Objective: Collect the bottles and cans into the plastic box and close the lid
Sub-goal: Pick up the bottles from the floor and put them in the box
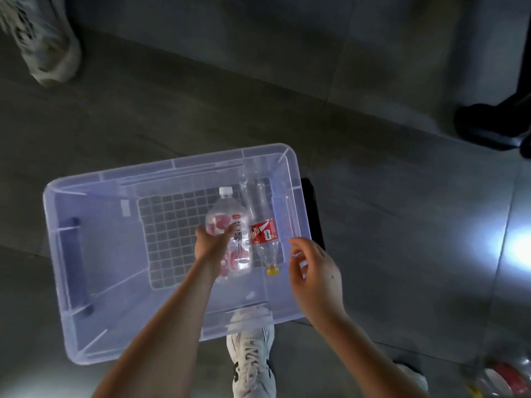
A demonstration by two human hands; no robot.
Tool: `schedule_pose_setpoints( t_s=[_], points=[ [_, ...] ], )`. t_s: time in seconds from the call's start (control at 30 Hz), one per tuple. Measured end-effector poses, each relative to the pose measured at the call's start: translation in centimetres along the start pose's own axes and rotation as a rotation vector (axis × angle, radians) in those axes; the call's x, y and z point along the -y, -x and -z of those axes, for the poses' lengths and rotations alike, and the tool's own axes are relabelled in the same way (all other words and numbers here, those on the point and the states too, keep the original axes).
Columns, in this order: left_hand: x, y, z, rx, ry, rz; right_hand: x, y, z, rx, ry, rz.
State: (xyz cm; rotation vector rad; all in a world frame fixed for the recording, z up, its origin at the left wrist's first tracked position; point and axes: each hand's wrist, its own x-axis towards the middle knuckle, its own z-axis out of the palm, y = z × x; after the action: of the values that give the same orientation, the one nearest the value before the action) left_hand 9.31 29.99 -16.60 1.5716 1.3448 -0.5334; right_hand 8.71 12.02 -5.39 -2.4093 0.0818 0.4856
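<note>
Left hand (214,242) grips clear bottle (231,234) with pink label and Chinese writing inside box (71,254); right hand (313,271) is spread, empty, beside red-labelled bottle (263,225).

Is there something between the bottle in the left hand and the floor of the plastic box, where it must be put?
Nothing visible blocks it. The left hand holds the pink-label bottle over the bare grid floor of the plastic box. The red-label bottle already lies beside it, toward the box's right wall. The right hand is open at the box's right edge.
</note>
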Motion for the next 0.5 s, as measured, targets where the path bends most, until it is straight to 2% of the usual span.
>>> schedule_pose_setpoints(
  t_s=[0.2,0.4,0.5],
  points=[
    [-1.0,3.2,1.4,-0.008,-0.163,-0.105,0.2,1.1,2.4,0.023,-0.068,-0.041],
    [-6.0,13.9,1.2,0.02,-0.304,-0.364,-0.8,6.0,9.6,-0.092,-0.177,-0.338],
    [-7.3,20.0,-1.5,0.103,-0.359,-0.481,-3.5,9.2,13.4,-0.161,-0.217,-0.49]
  ],
)
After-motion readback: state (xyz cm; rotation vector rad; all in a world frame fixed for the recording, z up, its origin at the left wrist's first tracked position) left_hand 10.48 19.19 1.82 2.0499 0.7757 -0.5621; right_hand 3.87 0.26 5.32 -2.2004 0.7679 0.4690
